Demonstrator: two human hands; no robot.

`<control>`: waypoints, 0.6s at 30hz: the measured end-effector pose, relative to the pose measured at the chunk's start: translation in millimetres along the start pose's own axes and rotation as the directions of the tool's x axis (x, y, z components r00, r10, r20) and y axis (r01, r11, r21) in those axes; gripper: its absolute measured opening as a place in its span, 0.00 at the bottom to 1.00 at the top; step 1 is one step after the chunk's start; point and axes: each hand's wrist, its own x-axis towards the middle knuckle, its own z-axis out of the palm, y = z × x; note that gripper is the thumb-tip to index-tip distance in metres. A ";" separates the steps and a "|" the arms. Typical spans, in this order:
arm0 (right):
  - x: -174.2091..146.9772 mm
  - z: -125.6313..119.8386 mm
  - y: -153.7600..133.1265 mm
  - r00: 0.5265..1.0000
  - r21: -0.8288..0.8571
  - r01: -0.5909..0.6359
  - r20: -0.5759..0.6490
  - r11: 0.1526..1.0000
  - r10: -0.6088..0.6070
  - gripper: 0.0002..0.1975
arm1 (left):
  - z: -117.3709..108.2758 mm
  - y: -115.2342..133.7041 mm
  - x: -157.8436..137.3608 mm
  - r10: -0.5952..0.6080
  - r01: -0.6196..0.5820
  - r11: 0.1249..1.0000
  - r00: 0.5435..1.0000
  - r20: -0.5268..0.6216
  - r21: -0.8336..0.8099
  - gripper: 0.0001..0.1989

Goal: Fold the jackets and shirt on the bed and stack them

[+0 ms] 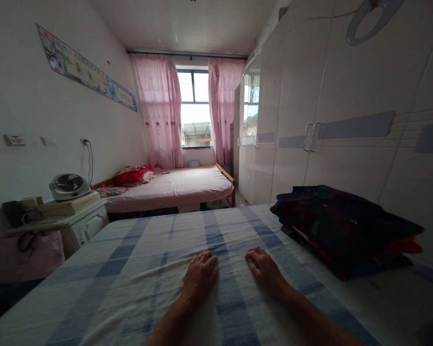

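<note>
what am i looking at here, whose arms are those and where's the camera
The camera sits on a person's head, looking forward and down, so the two bare arms are their own. There is one picture only. The left hand and right hand lie flat, palms down, on a blue checked bedsheet, holding nothing. To the right on the bed rests a pile of dark folded clothes. Beyond are a pink bed, a small fan on a nightstand and a white wardrobe.

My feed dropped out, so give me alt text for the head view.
Both hands, left hand and right hand, lie palm-down on a blue-checked sheet on a bed. A stack of dark folded clothes sits right of them, beside a white wardrobe.
</note>
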 end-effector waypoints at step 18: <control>2.7 6.2 10.4 0.999 0.041 0.023 -0.023 0.999 -0.022 0.11 | 2.5 -3.5 2.0 0.046 -0.046 0.998 0.999 0.003 0.051 0.20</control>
